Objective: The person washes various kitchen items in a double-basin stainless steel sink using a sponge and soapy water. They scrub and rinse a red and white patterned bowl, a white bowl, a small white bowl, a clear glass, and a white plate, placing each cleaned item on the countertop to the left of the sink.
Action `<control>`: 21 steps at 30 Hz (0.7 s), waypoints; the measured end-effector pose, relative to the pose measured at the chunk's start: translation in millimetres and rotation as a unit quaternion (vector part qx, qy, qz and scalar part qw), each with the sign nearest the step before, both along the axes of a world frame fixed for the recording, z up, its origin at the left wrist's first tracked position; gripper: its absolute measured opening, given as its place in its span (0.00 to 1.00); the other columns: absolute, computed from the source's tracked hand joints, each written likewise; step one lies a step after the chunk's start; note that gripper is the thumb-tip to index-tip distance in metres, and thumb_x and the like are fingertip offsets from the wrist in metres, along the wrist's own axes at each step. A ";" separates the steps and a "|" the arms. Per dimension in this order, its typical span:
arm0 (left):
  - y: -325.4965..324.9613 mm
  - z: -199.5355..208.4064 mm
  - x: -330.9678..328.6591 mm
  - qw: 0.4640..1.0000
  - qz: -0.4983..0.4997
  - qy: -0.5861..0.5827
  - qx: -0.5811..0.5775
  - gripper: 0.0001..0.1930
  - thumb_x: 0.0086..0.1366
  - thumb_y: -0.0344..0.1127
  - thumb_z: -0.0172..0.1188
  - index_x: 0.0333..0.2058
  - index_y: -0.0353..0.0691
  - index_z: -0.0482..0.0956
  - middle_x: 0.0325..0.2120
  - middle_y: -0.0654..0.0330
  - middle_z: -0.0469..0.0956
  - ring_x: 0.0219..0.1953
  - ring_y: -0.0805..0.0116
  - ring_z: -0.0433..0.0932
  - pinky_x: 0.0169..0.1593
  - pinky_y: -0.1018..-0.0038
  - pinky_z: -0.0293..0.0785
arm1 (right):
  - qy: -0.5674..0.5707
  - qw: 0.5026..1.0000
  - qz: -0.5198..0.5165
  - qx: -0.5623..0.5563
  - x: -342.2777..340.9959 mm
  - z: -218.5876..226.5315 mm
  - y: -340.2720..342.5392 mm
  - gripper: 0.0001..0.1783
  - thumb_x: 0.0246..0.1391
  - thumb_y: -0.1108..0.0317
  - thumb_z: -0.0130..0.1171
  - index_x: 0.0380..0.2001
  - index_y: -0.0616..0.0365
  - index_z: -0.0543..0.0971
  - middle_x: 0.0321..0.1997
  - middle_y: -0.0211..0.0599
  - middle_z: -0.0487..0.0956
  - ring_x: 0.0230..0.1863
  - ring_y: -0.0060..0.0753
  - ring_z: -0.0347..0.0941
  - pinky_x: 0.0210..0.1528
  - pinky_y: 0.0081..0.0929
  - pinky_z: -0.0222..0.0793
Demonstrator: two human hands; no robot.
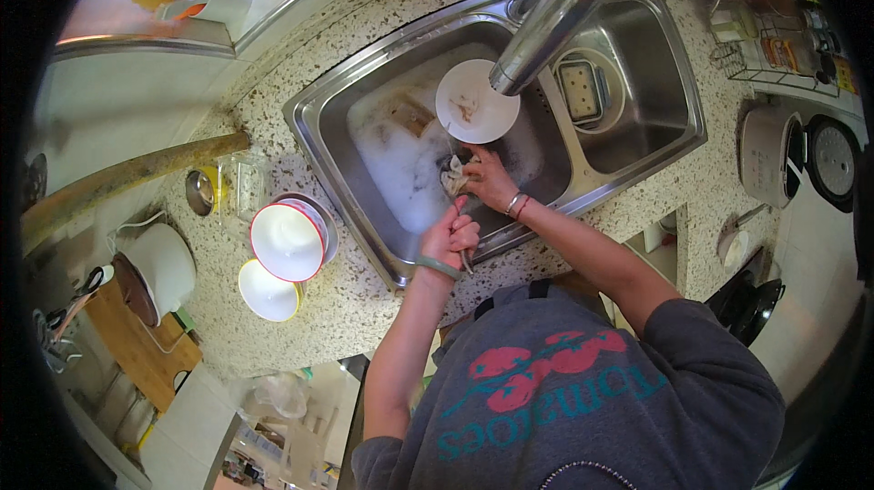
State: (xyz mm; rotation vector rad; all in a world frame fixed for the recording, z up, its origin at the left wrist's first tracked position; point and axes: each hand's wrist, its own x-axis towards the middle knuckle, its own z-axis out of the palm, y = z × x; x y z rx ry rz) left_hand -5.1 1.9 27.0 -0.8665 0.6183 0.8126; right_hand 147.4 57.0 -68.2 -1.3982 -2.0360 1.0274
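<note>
Over the front of the soapy left sink basin (557, 176), my left hand (451, 233) is closed round a utensil with a thin dark handle (467, 261). The handle's end sticks out below my fist toward my body. My right hand (492, 182) presses a crumpled, pale, dirty-looking cloth (454, 178) against the utensil's other end, which the cloth and fingers hide. Just beyond my right hand, a white bowl (477, 101) with brownish residue sits in the basin under the faucet (537, 44). White suds cover much of the water, and a tan object (411, 114) shows through them.
Left of the sink, a red-rimmed bowl (288, 241) and a yellow-rimmed bowl (269, 290) stand on the speckled counter (355, 331). The right basin (637, 80) holds a rectangular container (583, 92). A rice cooker (769, 155) with its lid up stands at the far right.
</note>
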 end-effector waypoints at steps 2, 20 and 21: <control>2.7 10.2 8.5 0.999 -0.008 0.032 0.020 0.13 0.69 0.37 0.43 0.47 0.40 0.67 0.17 0.68 0.56 0.15 0.80 0.50 0.15 0.84 0.49 | 0.076 0.995 0.016 -0.065 -4.8 -7.9 -0.3 0.14 0.38 0.72 0.58 0.33 0.59 0.75 0.49 0.46 0.71 0.46 0.49 0.68 0.49 0.35 0.65; -18.3 6.5 -17.1 0.961 -0.068 0.264 0.042 0.13 0.67 0.38 0.48 0.49 0.46 0.65 0.15 0.69 0.56 0.11 0.81 0.48 0.13 0.85 0.46 | -0.154 0.967 0.147 -0.141 25.5 -41.3 28.4 0.16 0.44 0.69 0.54 0.40 0.53 0.73 0.42 0.46 0.74 0.41 0.50 0.72 0.42 0.41 0.69; -19.6 4.4 -21.0 0.953 -0.113 0.275 0.058 0.14 0.67 0.38 0.48 0.50 0.48 0.65 0.16 0.68 0.57 0.11 0.81 0.49 0.13 0.85 0.45 | -0.204 0.953 0.145 -0.172 26.5 -39.4 34.3 0.17 0.44 0.69 0.54 0.41 0.52 0.74 0.44 0.47 0.74 0.41 0.51 0.72 0.44 0.42 0.69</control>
